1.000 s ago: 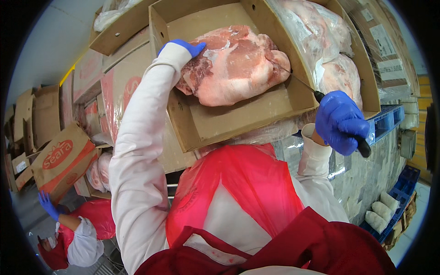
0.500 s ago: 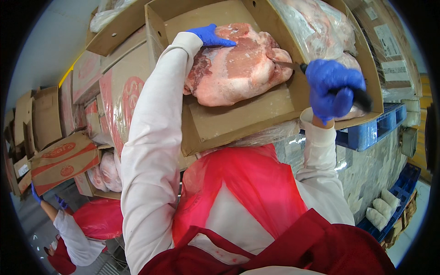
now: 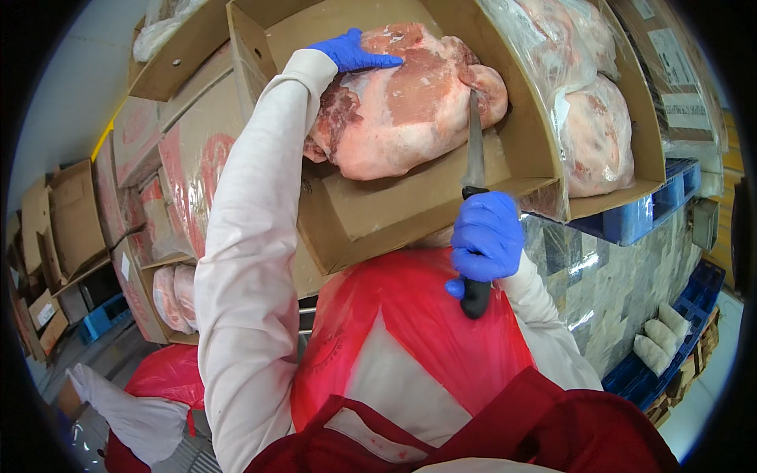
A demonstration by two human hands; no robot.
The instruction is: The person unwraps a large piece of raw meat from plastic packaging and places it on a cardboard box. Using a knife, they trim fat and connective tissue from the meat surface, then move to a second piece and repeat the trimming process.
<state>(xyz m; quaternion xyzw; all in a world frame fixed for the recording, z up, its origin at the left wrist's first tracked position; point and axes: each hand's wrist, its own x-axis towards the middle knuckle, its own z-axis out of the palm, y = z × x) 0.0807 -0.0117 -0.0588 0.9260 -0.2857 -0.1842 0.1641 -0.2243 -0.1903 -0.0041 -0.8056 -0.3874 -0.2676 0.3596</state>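
A large cut of raw meat with a thick fat layer lies in an open cardboard box. My left hand, in a blue glove, rests flat on its upper left side with thumb and fingers apart. Gloved in blue as well, my right hand is wrapped round the black handle of a knife. The blade points away from me, and its tip meets the right end of the meat. Whether the tip has gone in is hard to see.
Plastic-wrapped meat pieces fill a box at the right, above a blue pallet. Stacked cartons stand at the left. Lower left, a person in a white sleeve works nearby. White bags lie on another pallet.
My right hand has swung left and toward me, turning the knife from sideways to pointing away. My left hand stays on the meat. The other person has lowered their arms, and a carton there is gone.
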